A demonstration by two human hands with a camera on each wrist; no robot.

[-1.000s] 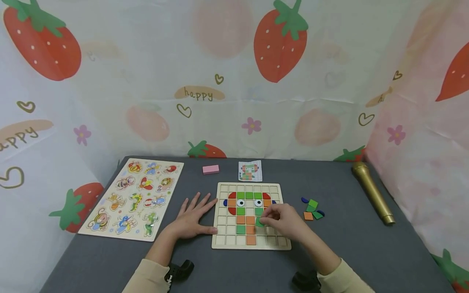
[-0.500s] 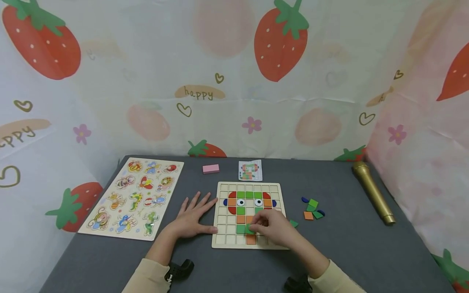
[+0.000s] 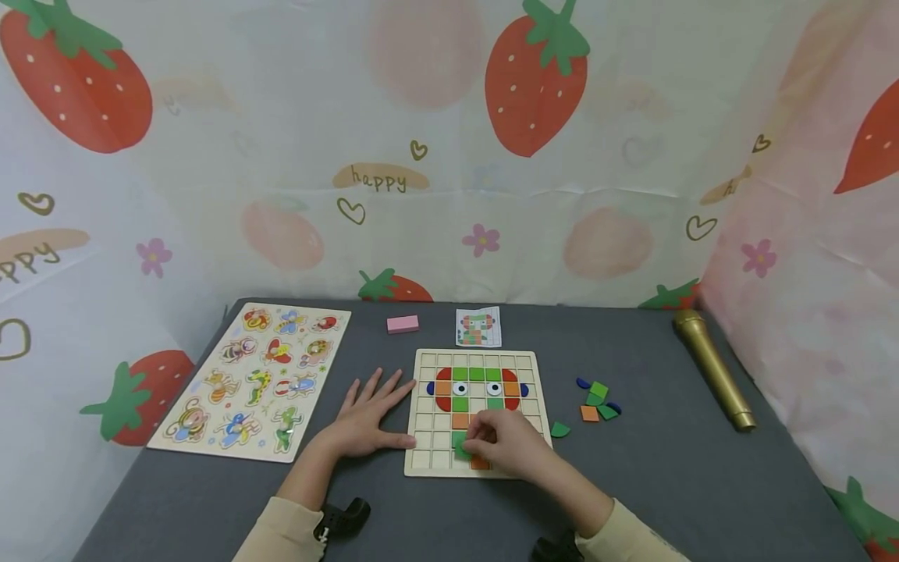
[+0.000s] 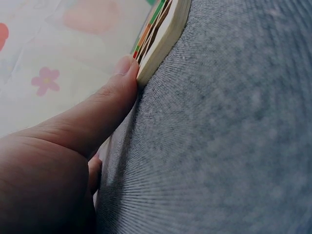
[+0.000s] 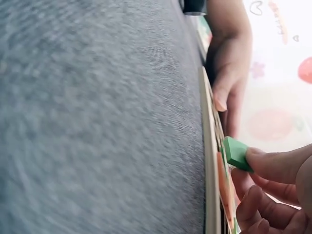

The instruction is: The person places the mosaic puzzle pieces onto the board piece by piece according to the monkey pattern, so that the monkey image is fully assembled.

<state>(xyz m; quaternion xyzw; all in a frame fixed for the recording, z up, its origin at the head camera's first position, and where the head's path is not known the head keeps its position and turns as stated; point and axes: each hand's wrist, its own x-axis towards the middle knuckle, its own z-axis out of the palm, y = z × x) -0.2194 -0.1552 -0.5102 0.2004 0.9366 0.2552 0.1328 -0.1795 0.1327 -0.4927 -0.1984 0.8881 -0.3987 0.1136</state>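
The word "happy" (image 3: 380, 181) is legible on the fabric backdrop (image 3: 421, 250); a second copy is cut off at the left edge. Print on the small picture card (image 3: 478, 327) is too small to read. The right hand (image 3: 511, 443) pinches a green piece (image 5: 237, 153) between thumb and fingers, tilted, at the lower part of the grid board (image 3: 435, 425); contact with the board cannot be confirmed. This hand hides several cells. The left hand (image 3: 365, 428) lies with fingers spread wide, thumb touching the board's edge. Both sleeves (image 3: 279, 531) are cut off below. The surface is a table with a grey cloth (image 3: 414, 519); strawberry-print fabric encloses its back and sides.
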